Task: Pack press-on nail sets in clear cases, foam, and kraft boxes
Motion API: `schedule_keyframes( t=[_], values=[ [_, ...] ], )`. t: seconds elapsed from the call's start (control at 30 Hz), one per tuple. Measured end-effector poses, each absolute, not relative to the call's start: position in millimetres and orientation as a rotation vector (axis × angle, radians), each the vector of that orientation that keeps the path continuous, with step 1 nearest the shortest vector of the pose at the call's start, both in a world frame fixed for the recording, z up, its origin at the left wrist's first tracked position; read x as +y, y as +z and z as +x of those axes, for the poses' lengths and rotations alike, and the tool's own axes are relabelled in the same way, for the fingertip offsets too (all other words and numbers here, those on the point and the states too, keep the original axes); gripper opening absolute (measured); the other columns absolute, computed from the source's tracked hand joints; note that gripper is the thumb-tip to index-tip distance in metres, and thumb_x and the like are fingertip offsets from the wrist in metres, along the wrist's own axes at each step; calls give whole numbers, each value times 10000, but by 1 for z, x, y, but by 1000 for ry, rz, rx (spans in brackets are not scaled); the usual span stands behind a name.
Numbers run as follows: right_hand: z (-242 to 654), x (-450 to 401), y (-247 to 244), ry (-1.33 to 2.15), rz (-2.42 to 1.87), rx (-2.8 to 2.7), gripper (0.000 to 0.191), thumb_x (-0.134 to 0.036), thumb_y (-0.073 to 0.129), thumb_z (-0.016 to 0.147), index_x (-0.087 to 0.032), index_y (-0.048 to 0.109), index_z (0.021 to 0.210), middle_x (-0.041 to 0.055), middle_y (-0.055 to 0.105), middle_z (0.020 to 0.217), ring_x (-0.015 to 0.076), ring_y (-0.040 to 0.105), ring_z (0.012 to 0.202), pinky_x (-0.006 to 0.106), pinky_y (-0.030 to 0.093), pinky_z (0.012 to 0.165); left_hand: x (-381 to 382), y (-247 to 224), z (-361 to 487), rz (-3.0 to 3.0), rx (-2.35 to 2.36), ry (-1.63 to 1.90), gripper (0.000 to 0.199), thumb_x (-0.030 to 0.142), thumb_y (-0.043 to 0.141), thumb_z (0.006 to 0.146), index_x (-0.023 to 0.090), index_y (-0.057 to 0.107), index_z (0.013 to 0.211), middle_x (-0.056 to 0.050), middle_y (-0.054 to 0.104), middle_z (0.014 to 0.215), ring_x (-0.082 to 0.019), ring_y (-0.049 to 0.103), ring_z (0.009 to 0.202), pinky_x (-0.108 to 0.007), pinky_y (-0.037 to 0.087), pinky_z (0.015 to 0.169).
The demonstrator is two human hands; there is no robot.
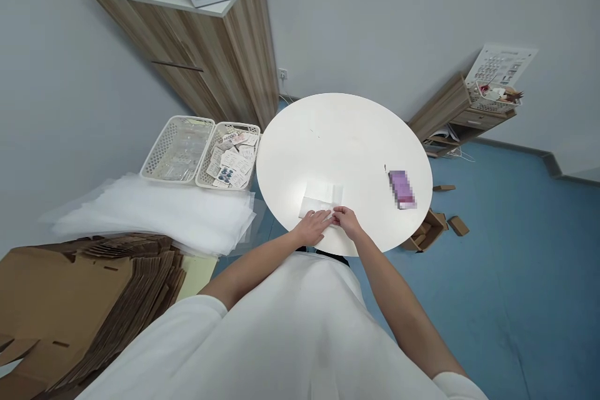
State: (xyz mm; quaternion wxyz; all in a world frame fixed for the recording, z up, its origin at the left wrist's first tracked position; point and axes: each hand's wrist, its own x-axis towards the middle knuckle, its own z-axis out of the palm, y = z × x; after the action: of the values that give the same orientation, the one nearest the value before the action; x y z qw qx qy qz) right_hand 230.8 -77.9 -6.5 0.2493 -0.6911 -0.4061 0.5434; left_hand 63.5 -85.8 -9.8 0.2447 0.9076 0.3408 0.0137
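Observation:
A thin white translucent sheet (317, 192), folded over, lies near the front edge of the round white table (347, 137). My left hand (314, 229) rests on its near part with the fingers stretched out flat. Close beside it, my right hand (347, 222) pinches the sheet's right side, fingertips drawn together. The two hands almost touch. Whether anything is wrapped inside the folds cannot be seen.
A blurred purple item (402, 189) lies on the table's right. To the left stand a basket of clear plastic pieces (180, 147), a basket of printed cards (232, 162), stacked white sheets (154, 209) and flattened cardboard (70, 300). An open carton (426, 231) sits on the floor.

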Motion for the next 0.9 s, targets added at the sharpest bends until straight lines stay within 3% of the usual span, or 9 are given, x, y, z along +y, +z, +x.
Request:
schedule_keyframes(
  t=[0.1, 0.2, 0.3, 0.43, 0.67, 0.9],
  values=[
    [235, -79, -4, 1432, -1922, -1188, 246, -192, 442, 740, -159, 554, 957, 57, 613, 824, 153, 594, 762, 303, 493, 710, -88, -11, 63, 2499, 908, -10, 701, 201, 526, 693, 242, 228, 1326, -104, 319, 1371, -279, 246, 1266, -435, 150, 1004],
    [240, -85, -1, 1240, -2015, -1382, 322, -224, 459, 745, -194, 545, 1053, 60, 568, 968, 173, 557, 883, 336, 445, 813, -89, -13, 62, 2490, 924, -41, 657, 187, 529, 687, 263, 287, 1293, -85, 303, 1384, -281, 220, 1280, -441, 138, 1011],
    [241, -94, -2, 977, -2084, -1793, 531, -275, 503, 747, -227, 380, 1261, 92, 432, 1191, 200, 513, 988, 331, 432, 813, -89, -14, 60, 2492, 932, -41, 643, 187, 530, 684, 261, 301, 1281, -82, 291, 1391, -282, 204, 1286, -441, 151, 1007],
    [234, -101, -8, 919, -2065, -2123, 639, -262, 515, 758, -229, 236, 1332, 119, 273, 1328, 246, 412, 1139, 322, 428, 801, -90, -15, 55, 2471, 959, -19, 610, 213, 536, 685, 250, 331, 1258, -89, 264, 1400, -280, 193, 1289, -435, 161, 1008],
    [228, -97, -12, 932, -2129, -2084, 640, -250, 526, 748, -229, 233, 1316, 129, 249, 1332, 246, 510, 994, 312, 436, 710, -92, -21, 36, 1715, 1810, 73, 701, 460, 473, 743, 186, 166, 1311, -172, 184, 1398, -342, 202, 1270, -474, 269, 949],
    [227, -93, -12, 926, -2156, -2051, 622, -234, 545, 710, -230, 280, 1272, 111, 288, 1296, 215, 530, 926, 294, 424, 659, -77, -28, 49, 1389, 1819, 142, 729, 535, 457, 734, 143, 172, 1279, -199, 306, 1321, -316, 326, 1218, -405, 382, 880]
  ],
)
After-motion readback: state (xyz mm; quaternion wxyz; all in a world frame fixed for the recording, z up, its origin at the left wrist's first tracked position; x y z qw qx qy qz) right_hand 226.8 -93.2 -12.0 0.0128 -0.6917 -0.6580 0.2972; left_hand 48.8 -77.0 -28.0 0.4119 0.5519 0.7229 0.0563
